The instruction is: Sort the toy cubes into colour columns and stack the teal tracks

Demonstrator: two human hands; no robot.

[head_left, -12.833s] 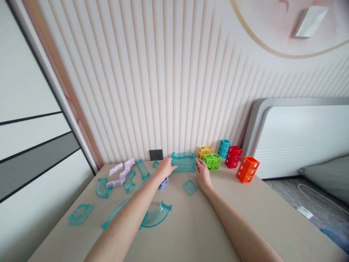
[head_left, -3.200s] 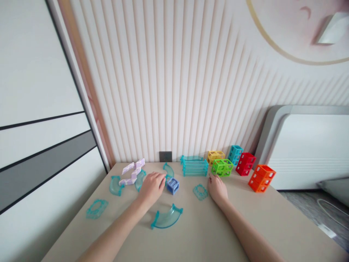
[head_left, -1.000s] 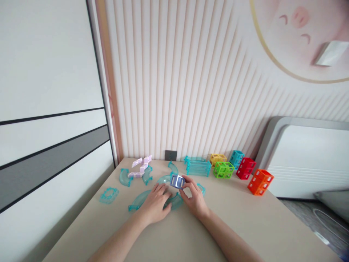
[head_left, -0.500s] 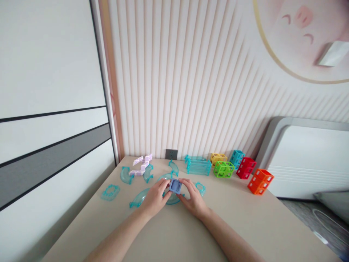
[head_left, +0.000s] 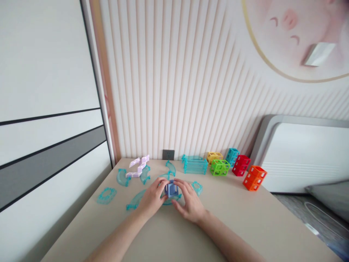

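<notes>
A small blue cube-shaped toy block with an open, hollow side (head_left: 171,190) is held between both hands above the table. My left hand (head_left: 152,196) pinches it from the left with fingers and thumb. On the other side, my right hand (head_left: 191,203) has its fingertips on the block's upper right edge, its thumb lower and a little apart from it. Behind and under the hands lie clear turquoise curved track pieces (head_left: 136,199), partly covered. Just right of the right hand's fingers is a small turquoise piece (head_left: 197,187).
Lilac zigzag blocks (head_left: 140,168) and a flat turquoise frame (head_left: 106,195) lie on the left of the table (head_left: 218,222). Straight turquoise tracks (head_left: 195,166) are at the back. Green (head_left: 219,167), yellow (head_left: 214,157), blue (head_left: 232,157), red (head_left: 241,165) and orange (head_left: 254,178) frame blocks stand right.
The blue block has been tipped in the fingers, so a different, taller side now faces me. My right thumb has moved off its lower edge. The whole view has shifted slightly.
</notes>
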